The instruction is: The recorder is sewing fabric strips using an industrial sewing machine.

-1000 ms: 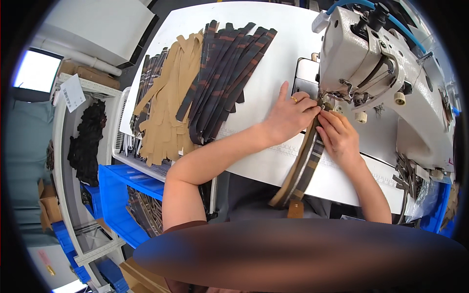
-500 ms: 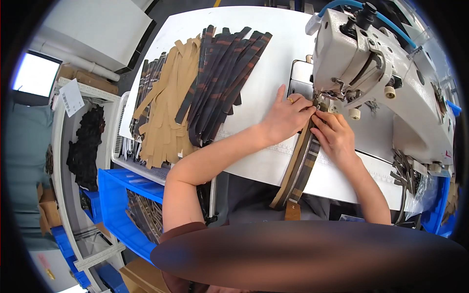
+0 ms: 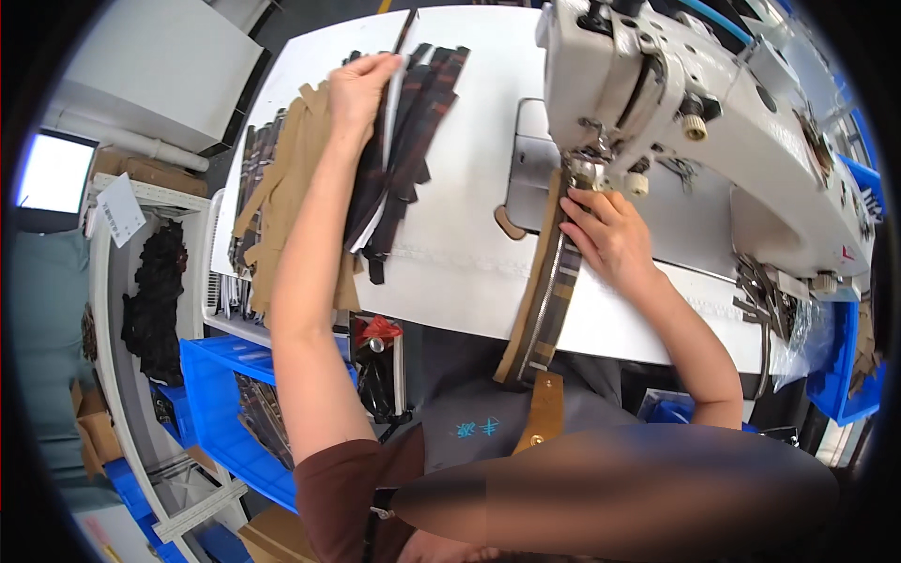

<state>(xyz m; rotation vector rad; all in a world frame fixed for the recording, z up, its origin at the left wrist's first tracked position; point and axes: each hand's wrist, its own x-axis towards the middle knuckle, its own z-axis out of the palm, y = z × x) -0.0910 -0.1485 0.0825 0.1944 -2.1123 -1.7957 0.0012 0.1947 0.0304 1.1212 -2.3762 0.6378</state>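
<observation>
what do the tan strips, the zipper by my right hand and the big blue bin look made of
Tan strips: matte, flat, perhaps fabric or thin leather. Zipper: likely metal teeth, given their silvery shine. Blue bin: probably plastic, smooth, evenly coloured.

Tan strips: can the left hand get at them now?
Likely yes: the left hand is close and the tan strips lie bare on their left, though the hand seems to pinch a dark strip.

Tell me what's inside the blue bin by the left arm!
Dark patterned strips lie inside the blue bin. The left arm hides part of it, and the strips cover what's underneath.
</observation>
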